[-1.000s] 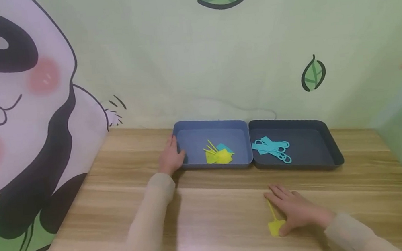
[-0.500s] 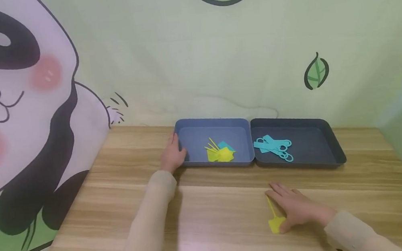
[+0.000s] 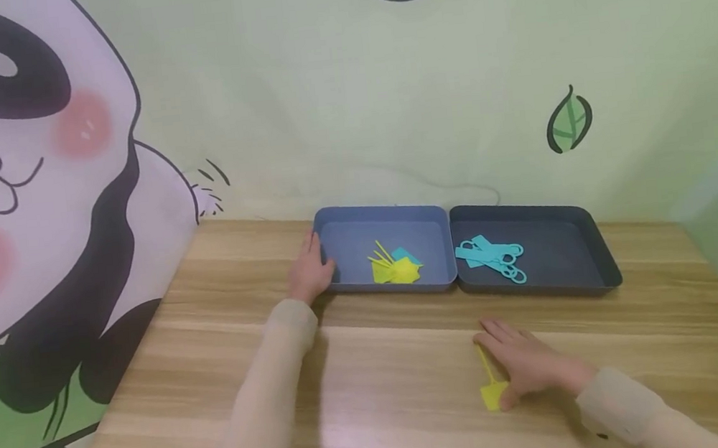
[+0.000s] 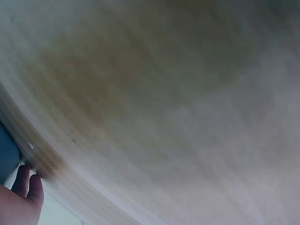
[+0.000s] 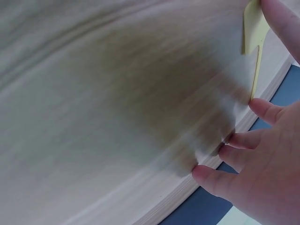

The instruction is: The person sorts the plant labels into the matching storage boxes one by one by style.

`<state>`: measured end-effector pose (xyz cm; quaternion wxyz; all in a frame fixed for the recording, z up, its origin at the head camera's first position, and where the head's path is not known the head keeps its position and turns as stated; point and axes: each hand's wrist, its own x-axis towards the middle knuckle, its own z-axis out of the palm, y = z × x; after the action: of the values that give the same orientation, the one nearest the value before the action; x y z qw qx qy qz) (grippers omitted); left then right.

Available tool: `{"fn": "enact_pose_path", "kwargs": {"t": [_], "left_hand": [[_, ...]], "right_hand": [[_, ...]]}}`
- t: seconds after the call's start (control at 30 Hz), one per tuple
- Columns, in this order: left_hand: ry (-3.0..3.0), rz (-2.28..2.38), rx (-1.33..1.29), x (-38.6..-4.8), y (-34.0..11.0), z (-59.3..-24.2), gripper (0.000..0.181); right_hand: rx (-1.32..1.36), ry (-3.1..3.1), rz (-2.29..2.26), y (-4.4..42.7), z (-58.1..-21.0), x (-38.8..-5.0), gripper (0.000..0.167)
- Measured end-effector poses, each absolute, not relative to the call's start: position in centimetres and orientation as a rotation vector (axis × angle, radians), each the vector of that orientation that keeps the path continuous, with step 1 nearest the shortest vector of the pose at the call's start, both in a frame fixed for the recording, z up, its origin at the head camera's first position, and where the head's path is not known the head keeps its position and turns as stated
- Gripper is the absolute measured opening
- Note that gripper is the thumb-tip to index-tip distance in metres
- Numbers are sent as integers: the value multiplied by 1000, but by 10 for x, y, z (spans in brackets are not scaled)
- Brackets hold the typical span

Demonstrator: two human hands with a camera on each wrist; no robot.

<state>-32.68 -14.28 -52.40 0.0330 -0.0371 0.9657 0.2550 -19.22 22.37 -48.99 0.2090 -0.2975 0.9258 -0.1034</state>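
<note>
A yellow tag with a square panel and thin stem (image 3: 494, 395) lies on the wooden table. Spread over it, my right hand (image 3: 531, 362) touches the panel with the thumb and the stem's end with the index finger; the other fingertips rest on the wood in the right wrist view. My left hand (image 3: 309, 270) grips the left wall of the blue tray (image 3: 359, 230), thumb over the rim and fingers along the outside. Inside that tray are several yellow tags (image 3: 399, 270) and a cyan piece (image 3: 406, 255), partly covered. The left wrist view shows only some fingers beside the tray.
A dark grey tray (image 3: 562, 248) adjoins the blue one on the right. Flat cyan pieces with ring ends (image 3: 492, 254) lie in its left part. Behind both trays rises a wall (image 3: 348, 109) with a painted panda and leaves; a thin cable runs along its foot.
Both hands keep their places on the tray and the tag. Table and trays appear slightly higher in the head view, which has tilted a little.
</note>
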Motion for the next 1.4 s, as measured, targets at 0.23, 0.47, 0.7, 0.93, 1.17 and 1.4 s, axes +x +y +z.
{"fn": "enact_pose_path", "kwargs": {"t": [0.23,0.47,0.7,0.93,1.17,1.4], "left_hand": [[2985,785,-115,-327,-143,-524,68],[2983,793,-116,-327,-144,-524,68],[2967,783,-117,-326,-143,-525,69],[2959,794,-127,-324,-143,-526,69],[2990,792,-104,-327,-142,-526,69],[2989,791,-105,-327,-143,-525,69]], "right_hand": [[-797,2572,-258,219,-489,-198,96],[-788,2585,-280,216,-490,-204,70],[-767,2594,-368,219,-493,-207,43],[-750,2597,-398,219,-488,-206,32],[-809,2662,-431,222,-486,-205,25],[-757,2634,-619,226,-484,-209,21]]}}
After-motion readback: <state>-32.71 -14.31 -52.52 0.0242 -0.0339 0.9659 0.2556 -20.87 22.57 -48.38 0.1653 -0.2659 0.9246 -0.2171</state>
